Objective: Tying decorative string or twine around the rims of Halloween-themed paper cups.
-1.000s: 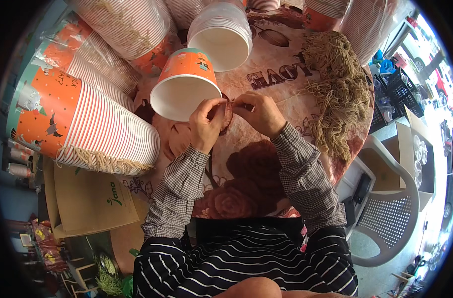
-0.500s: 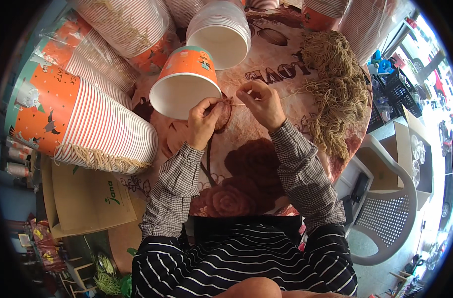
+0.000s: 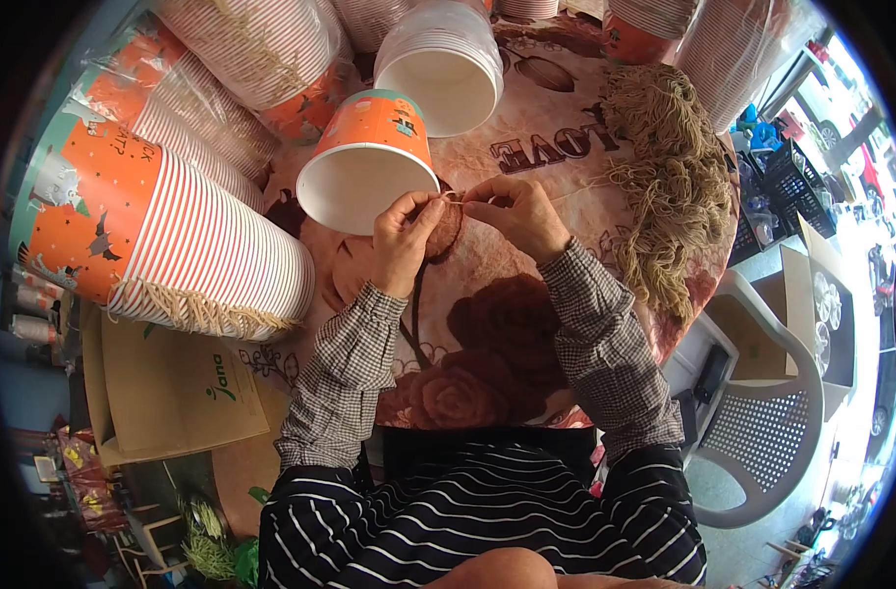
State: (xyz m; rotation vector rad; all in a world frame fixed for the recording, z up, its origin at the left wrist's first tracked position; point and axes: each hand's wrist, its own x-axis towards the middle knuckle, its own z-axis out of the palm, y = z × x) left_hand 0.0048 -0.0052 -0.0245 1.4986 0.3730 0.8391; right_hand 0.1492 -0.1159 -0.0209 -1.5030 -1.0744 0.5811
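My left hand (image 3: 406, 239) and my right hand (image 3: 515, 212) meet above the table, both pinching a short piece of tan string (image 3: 452, 196) between the fingertips. Just left of the hands lies an orange paper bucket (image 3: 366, 162) on its side, its white mouth facing me. My left thumb is close to its rim. A heap of the same tan string (image 3: 669, 167) lies on the table to the right of my right hand.
A table (image 3: 487, 324) has a brown floral cover. Long nested stacks of orange striped buckets (image 3: 163, 236) lie at left, and a white stack (image 3: 446, 64) behind. A cardboard box (image 3: 163, 388) is lower left, a white plastic chair (image 3: 762, 442) at right.
My hands have drawn slightly closer together on the string and risen a little over the table. The orange bucket has stayed in place.
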